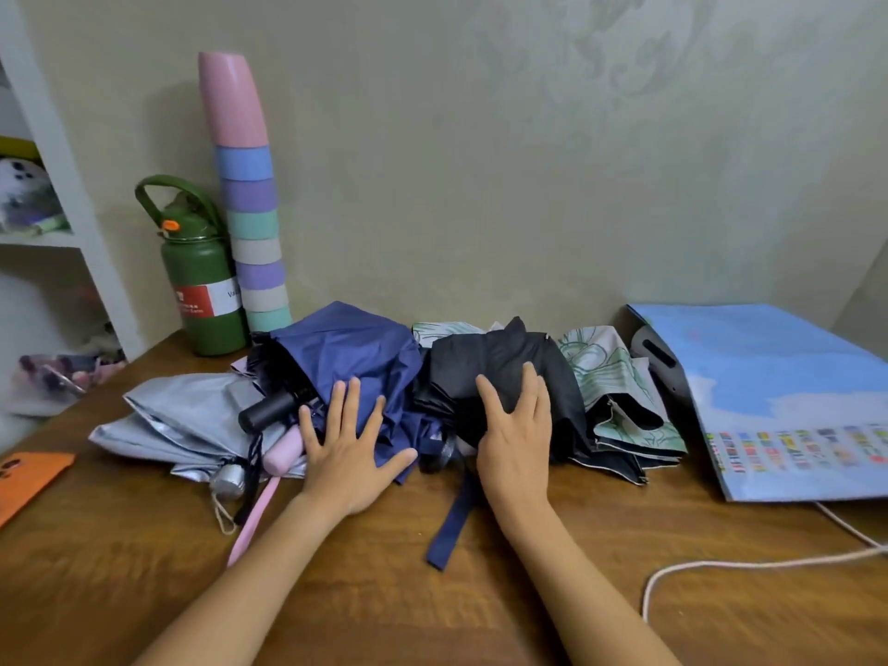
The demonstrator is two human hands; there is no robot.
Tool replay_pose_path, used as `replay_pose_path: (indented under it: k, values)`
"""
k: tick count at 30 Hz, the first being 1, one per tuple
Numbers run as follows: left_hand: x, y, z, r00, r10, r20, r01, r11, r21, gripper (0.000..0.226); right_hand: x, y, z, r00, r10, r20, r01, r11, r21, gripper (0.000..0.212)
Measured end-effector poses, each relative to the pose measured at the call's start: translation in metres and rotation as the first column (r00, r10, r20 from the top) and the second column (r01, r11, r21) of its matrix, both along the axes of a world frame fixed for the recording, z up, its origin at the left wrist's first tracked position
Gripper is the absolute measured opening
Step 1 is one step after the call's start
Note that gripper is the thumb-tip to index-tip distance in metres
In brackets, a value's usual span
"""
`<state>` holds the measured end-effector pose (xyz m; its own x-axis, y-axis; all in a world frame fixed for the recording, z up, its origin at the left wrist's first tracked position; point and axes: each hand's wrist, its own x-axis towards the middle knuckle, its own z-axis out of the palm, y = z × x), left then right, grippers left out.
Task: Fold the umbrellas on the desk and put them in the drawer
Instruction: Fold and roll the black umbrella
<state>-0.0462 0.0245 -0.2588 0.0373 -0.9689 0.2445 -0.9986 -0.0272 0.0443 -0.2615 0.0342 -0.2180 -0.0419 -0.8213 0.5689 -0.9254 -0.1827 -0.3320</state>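
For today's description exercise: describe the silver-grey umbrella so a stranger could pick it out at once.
Start at the tall stack of pastel cups against the wall, beside the green flask. In front of them a row of collapsed umbrellas lies on the wooden desk. The silver-grey fabric umbrella is leftmost, the only shiny pale one.

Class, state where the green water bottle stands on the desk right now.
In the head view, the green water bottle stands upright at the desk's far left, against the wall, beside the stack of pastel cups.
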Motion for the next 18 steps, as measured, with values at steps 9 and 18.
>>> replay_pose_path:
  k: [9,18]
  values:
    - [-0.004,-0.021,0.007,0.999,0.041,-0.028,-0.038,0.996,0.075,0.092,-0.007,-0.002,0.014,0.972,0.072,0.222,-0.126,0.963,0.240,0.070]
    - [-0.011,0.004,0.011,0.923,-0.276,-0.267,0.071,0.806,-0.587,0.054,-0.029,0.002,0.028,0.894,0.297,0.335,-0.292,0.954,-0.065,0.043]
